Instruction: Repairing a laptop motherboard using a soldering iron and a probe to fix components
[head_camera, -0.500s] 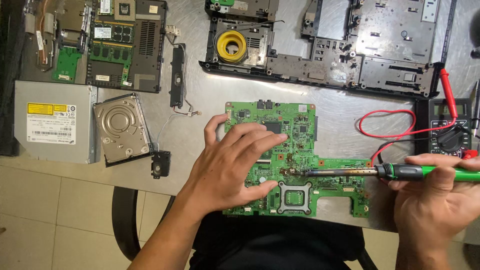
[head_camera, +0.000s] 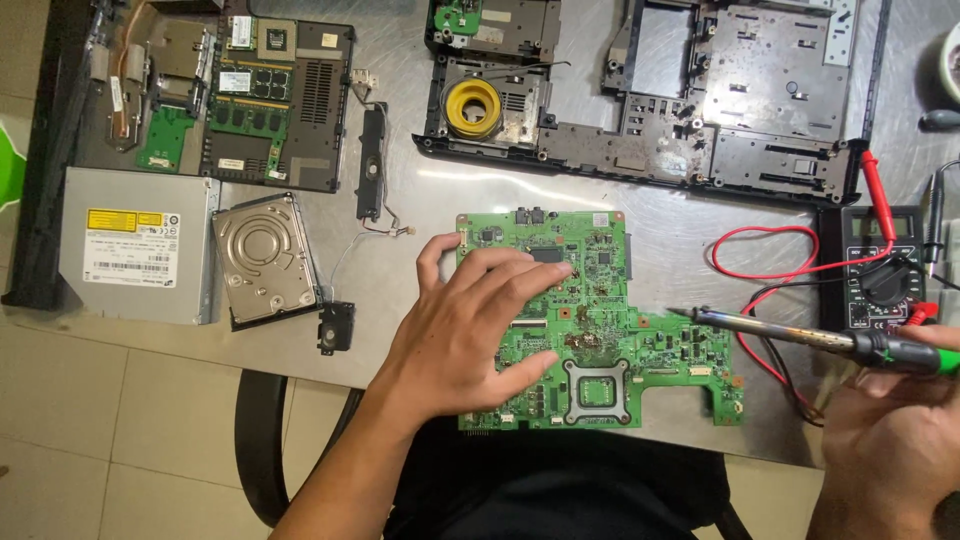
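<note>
Pressing down, spread left fingers on a green stepped circuit board; right fingers wrapped round green-handled soldering iron.

Left hand lies flat, fingers spread — right hand curled in a grip.

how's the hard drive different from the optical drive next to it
The hard drive is smaller than the optical drive. The hard drive shows a bare shiny top with a round embossed shape; the optical drive carries a white and yellow label. The hard drive lies slightly turned; the optical drive sits nearly square. Both are metal, lying flat on the table.
</note>
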